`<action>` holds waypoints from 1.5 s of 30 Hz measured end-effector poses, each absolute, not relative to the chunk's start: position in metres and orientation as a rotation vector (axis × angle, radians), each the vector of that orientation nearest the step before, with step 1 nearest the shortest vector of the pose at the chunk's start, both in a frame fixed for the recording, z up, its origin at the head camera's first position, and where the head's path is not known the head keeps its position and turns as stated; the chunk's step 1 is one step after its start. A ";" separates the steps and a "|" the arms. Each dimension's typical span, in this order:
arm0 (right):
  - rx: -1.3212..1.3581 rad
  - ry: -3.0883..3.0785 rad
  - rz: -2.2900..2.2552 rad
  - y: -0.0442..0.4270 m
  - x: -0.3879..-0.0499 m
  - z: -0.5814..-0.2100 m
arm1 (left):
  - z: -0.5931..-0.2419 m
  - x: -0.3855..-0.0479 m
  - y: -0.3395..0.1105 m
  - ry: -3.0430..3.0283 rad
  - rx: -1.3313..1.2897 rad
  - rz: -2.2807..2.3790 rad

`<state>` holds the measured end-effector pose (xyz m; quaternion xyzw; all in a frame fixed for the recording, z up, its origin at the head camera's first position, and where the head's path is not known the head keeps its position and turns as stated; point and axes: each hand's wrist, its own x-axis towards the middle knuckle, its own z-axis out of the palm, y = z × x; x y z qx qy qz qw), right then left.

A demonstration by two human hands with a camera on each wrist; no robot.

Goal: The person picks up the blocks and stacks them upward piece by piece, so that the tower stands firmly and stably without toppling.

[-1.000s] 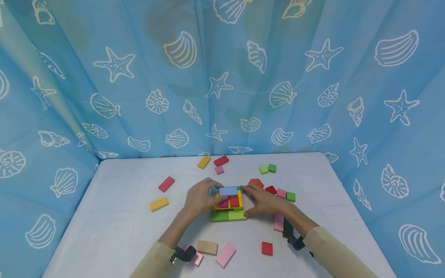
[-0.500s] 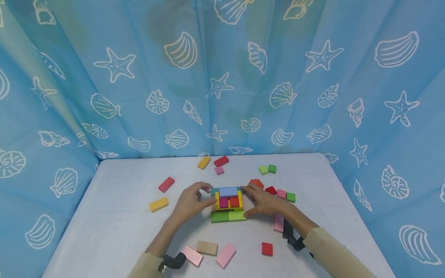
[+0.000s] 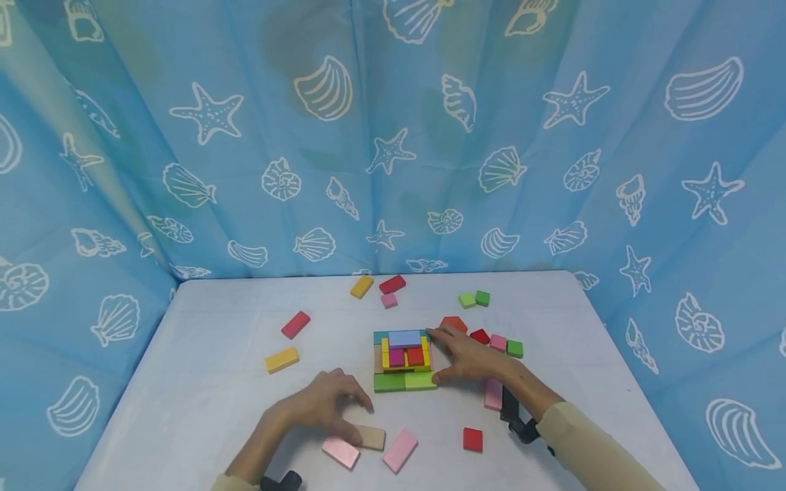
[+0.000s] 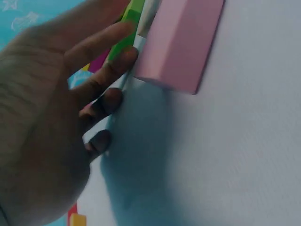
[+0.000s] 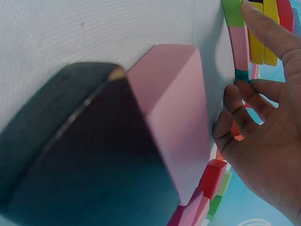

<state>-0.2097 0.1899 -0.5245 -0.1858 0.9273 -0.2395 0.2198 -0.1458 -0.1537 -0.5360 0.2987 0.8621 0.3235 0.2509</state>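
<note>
In the head view, a small stacked block structure stands mid-table: green blocks [image 3: 390, 382] in front, yellow blocks around a magenta and a red block [image 3: 415, 356], and a light blue block [image 3: 404, 339] on top. My right hand [image 3: 469, 356] rests at its right side, thumb by the green front corner and fingers at the back corner. My left hand [image 3: 325, 404], fingers spread and bent, is over a tan block [image 3: 372, 438], its thumb at the block's left end. A pink block [image 4: 181, 44] shows near the left fingers in the left wrist view.
Pink blocks [image 3: 400, 451] and a red block [image 3: 473, 439] lie near the front. A pink block [image 3: 493, 394] and a black one [image 3: 510, 404] lie under the right forearm. Yellow [image 3: 282, 360] and red blocks [image 3: 295, 324] lie left; several small blocks lie behind and right.
My left hand has let go of the structure's left side and moved left and toward the front, over the tan block. My right hand stays at the structure's right side.
</note>
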 end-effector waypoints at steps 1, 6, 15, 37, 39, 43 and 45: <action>-0.510 2.565 -0.665 0.190 -0.209 -0.524 | -0.535 -0.144 -0.153 2.345 0.848 0.840; -0.510 2.565 -0.672 0.190 -0.209 -0.525 | -0.532 -0.140 -0.151 2.351 0.925 0.734; -0.519 2.574 -0.650 0.190 -0.209 -0.526 | -0.534 -0.141 -0.149 2.382 0.845 0.708; -0.497 2.562 -0.641 0.190 -0.211 -0.528 | -0.521 -0.147 -0.130 2.737 0.904 1.062; -0.503 2.566 -0.643 0.190 -0.211 -0.528 | -0.520 -0.151 -0.124 2.856 0.899 1.095; -0.514 2.567 -0.656 0.191 -0.211 -0.528 | -0.520 -0.159 -0.110 3.053 0.963 1.040; -0.520 2.567 -0.663 0.192 -0.211 -0.528 | -0.520 -0.163 -0.104 3.115 1.012 0.971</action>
